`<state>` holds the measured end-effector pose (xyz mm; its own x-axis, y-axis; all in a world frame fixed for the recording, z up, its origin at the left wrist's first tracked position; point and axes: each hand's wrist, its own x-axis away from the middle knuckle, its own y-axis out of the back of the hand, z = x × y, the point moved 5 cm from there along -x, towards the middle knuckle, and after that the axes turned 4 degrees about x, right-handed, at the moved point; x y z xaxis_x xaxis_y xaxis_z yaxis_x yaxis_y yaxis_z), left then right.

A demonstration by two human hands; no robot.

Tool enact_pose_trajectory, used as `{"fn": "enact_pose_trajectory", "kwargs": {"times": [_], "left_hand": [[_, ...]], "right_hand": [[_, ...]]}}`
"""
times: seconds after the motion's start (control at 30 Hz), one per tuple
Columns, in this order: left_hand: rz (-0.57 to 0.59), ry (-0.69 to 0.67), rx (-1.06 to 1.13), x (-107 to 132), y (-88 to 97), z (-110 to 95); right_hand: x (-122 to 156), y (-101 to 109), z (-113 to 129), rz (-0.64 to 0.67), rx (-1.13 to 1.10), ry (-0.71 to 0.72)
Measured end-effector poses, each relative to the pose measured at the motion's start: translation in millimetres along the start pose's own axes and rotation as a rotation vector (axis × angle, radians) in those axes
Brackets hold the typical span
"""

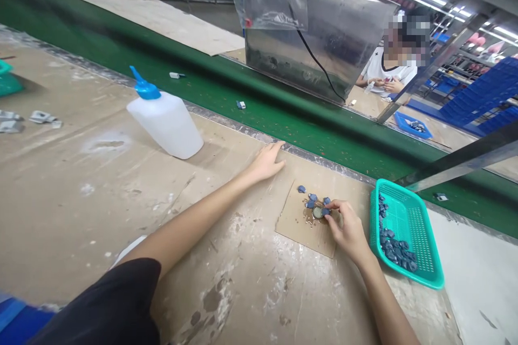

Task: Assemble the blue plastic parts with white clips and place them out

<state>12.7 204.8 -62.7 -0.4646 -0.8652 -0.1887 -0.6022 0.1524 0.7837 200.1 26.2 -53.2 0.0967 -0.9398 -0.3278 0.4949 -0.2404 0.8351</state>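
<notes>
My right hand (345,225) pinches a small dark blue-grey part (326,211) between thumb and fingertips. That part is at the edge of a small round dish (318,212), low over a square of cardboard (297,229). Several more blue-grey parts (311,204) lie on the cardboard beside the dish, with wet spots around them. My left hand (267,161) rests at the table's far edge with fingers stretched out, holding nothing. To its left stands a white squeeze bottle (165,121) with a blue nozzle cap.
A green basket (435,259) holding several dark parts stands right of my right hand. Beyond the table edge runs a green conveyor belt (210,98) with a few small pieces. A metal box (307,48) stands behind it. Another person (390,73) works across the belt.
</notes>
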Motion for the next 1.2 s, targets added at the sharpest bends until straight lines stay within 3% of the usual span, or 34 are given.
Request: {"fn": "enact_pose_trajectory", "kwargs": {"times": [0.17, 0.4, 0.47, 0.67, 0.83, 0.97, 1.07, 1.13, 1.2], "left_hand": [[-0.116, 0.083, 0.075, -24.8, 13.4, 29.0], [-0.449, 0.387, 0.021, -76.7, 71.1, 96.2], [-0.436, 0.411, -0.025, -88.2, 75.2, 108.0], [-0.172, 0.382, -0.224, -118.8, 56.9, 112.9], [-0.13, 0.312, -0.152, -126.5, 46.3, 96.0], [-0.133, 0.247, -0.006, -104.0, 37.5, 60.9], [-0.03, 0.22, 0.553, -67.2, 24.8, 18.5], [0.156, 0.184, 0.998, -35.5, 12.7, -17.9], [0.318, 0.147, 1.212, -2.7, 4.0, -51.7]], "right_hand": [[-0.5, -1.6, 0.6, 0.009, 0.042, 0.032], [1.6, -6.0, 6.1, 0.02, 0.111, 0.103], [1.1, -5.8, 7.7, 0.028, 0.12, 0.105], [-1.8, 0.1, 6.3, 0.007, 0.042, 0.069], [-0.6, -2.6, 3.1, 0.037, 0.049, 0.049], [-0.3, -5.6, 3.7, 0.044, 0.093, 0.069], [-0.9, -5.4, 7.3, 0.036, 0.09, 0.093], [-1.9, -1.8, 10.5, 0.014, 0.06, 0.099], [-3.9, 6.8, 12.5, -0.035, -0.001, 0.061]]}}
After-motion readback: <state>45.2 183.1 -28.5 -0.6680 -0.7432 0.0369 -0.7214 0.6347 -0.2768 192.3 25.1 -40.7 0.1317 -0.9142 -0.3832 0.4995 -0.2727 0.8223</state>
